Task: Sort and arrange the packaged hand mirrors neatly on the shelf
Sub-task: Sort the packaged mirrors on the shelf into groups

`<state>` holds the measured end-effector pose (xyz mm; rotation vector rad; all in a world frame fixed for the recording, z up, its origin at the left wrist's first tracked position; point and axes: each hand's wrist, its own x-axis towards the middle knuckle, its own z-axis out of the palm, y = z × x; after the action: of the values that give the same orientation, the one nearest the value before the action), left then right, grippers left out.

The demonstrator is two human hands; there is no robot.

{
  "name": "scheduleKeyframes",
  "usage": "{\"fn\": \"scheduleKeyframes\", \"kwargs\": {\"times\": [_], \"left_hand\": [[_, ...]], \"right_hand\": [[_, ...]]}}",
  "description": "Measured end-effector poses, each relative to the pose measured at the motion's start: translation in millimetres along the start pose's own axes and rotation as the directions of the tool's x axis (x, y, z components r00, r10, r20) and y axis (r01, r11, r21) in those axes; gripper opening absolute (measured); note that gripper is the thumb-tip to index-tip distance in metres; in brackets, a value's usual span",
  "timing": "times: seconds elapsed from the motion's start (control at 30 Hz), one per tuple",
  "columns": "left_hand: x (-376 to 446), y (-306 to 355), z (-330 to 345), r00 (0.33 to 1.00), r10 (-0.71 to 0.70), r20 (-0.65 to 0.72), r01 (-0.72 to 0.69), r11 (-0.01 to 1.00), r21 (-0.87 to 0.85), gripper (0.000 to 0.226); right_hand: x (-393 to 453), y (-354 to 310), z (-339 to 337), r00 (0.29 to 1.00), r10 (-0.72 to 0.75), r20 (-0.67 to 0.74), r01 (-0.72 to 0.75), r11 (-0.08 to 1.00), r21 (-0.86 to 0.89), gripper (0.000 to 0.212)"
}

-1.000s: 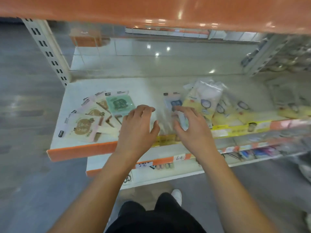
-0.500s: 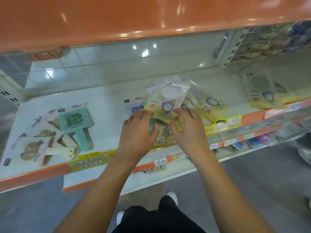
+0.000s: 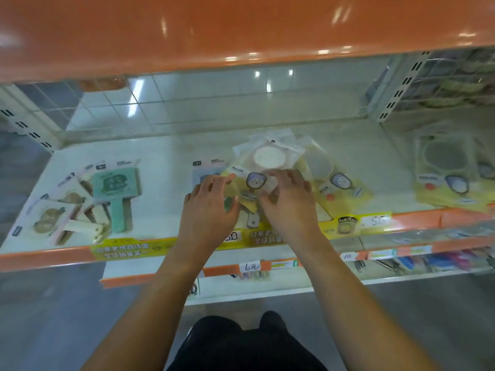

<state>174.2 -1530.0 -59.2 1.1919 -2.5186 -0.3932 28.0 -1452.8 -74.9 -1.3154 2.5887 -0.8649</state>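
Left of both hands [image 3: 249,199], green mirror [image 3: 115,191].

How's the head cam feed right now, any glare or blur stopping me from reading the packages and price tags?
Head view: ceiling lights glare on the orange upper shelf and the glossy back panel; fisheye bends the shelf edges; the packaged mirrors under the left hand and right hand are soft, their print unreadable; the "6元" tag reads.

shelf [image 3: 166,156]: white, orange front edge | upper shelf [image 3: 241,28]: orange | price strips [image 3: 120,250]: yellow | left mirror pack [image 3: 113,183]: mint green | centre mirror packs [image 3: 265,162]: pale yellow, clear wrap, white disc | trousers [image 3: 246,346]: black
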Motion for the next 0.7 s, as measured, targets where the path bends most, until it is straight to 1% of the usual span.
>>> {"fn": "scheduleKeyframes", "kwargs": {"times": [0.1,0.3,0.47,0.57,0.7], "left_hand": [[-0.1,-0.8,0.2,1.0,-0.024,-0.014,0.024,1.0,0.004,0.048],[6.4,-9.5,-2.1,0.998,-0.061,0.014,0.062,0.998,-0.015,0.041],[17.6,-12.8,-3.4,0.998,-0.054,0.033,0.055,0.997,-0.045,0.047],[20.4,-21.3,-2.0,0.998,-0.042,0.039,0.044,0.998,-0.045,0.037],[25.0,-31.2,-3.3,0.997,-0.049,0.066,0.052,0.997,-0.05,0.034]], "right_hand": [[8.8,0.1,0.6,1.0,0.018,-0.003,-0.018,1.0,-0.002,0.043],[26.9,-10.2,2.4,0.984,0.136,0.112,-0.135,0.991,-0.018,0.05],[34.1,-18.0,0.6,0.977,0.169,0.129,-0.162,0.985,-0.067,0.053],[41.3,-24.5,1.7,0.972,0.191,0.138,-0.176,0.978,-0.114,0.055],[53.8,-40.1,8.7,0.958,0.233,0.169,-0.207,0.965,-0.159,0.058]]}}
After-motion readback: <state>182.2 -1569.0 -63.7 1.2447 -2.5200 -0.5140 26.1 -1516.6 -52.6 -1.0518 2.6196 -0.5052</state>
